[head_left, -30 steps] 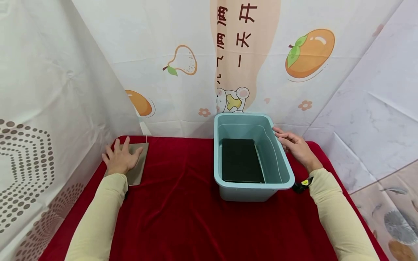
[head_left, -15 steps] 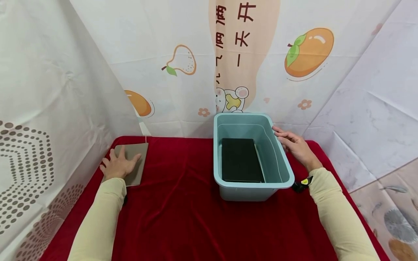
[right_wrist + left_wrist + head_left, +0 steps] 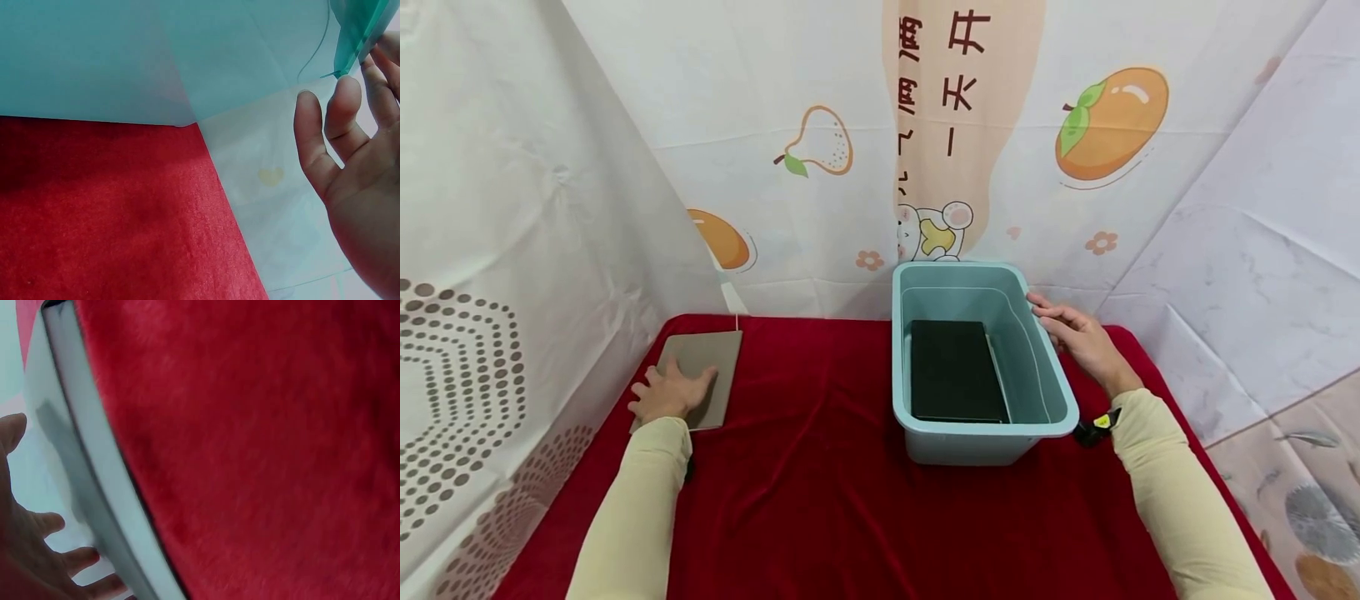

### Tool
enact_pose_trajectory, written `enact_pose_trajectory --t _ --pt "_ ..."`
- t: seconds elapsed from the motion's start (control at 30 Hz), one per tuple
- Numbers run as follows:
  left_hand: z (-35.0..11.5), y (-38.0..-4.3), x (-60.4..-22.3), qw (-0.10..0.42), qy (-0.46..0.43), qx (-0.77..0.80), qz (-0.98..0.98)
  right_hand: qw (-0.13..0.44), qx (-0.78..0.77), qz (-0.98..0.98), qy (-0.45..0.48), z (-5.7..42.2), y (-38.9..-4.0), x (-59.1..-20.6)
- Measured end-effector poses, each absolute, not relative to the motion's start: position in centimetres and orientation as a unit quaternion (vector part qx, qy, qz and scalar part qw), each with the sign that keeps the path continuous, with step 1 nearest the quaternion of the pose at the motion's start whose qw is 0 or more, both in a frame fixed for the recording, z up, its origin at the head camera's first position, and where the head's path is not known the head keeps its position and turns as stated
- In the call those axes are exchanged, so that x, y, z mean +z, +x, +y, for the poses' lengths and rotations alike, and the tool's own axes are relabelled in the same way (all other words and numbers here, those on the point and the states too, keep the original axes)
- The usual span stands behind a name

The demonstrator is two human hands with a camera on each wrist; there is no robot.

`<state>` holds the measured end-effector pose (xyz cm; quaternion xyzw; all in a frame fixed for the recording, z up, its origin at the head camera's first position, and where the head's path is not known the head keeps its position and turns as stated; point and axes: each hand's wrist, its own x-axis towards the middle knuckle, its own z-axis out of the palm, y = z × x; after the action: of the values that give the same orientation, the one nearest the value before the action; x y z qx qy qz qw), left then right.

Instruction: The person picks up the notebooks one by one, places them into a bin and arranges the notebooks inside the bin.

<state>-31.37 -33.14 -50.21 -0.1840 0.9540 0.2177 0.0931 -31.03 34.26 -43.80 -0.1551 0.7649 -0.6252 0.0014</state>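
Observation:
In the head view my left hand (image 3: pixel 667 393) lies over a grey-brown hardcover book (image 3: pixel 702 357) at the table's left, fingers spread and curving a little. The left wrist view shows the pale page block (image 3: pixel 103 444) along the book's side, with the fingertips right at the cover. My right hand (image 3: pixel 1086 342) is at the outer right side of a blue-green plastic bin (image 3: pixel 985 427), its loosely bent fingers touching the rim. Inside the bin lies a flat black book-like item (image 3: pixel 955 371). From the right wrist, the fingertips (image 3: pixel 345 94) appear just under the bin's rim.
A red velvety cloth (image 3: pixel 805 483) covers the table between the book and the bin. White printed curtains (image 3: pixel 737 83) hang behind and on both sides, close to the table edges. A dark wristband (image 3: pixel 1093 427) is on the right wrist.
My left hand has slid back over the book toward me, uncovering more of its far part. The book stays in place. The right hand and bin have not moved.

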Motion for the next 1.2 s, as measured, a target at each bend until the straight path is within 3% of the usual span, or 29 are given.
enact_pose_trajectory --t 0.57,0.93,1.2 --pt "-33.6 -30.9 -49.7 0.102 -0.262 0.225 0.933 -0.001 -0.601 0.789 -0.124 34.2 -30.9 -43.7" --pt "-34.5 -31.0 -49.7 0.041 -0.298 0.264 0.916 0.003 -0.609 0.781 -0.136 34.3 -30.9 -43.4" --pt "-34.7 -30.8 -49.6 0.028 -0.292 0.259 0.92 0.003 -0.625 0.766 -0.148 34.4 -30.8 -43.6"
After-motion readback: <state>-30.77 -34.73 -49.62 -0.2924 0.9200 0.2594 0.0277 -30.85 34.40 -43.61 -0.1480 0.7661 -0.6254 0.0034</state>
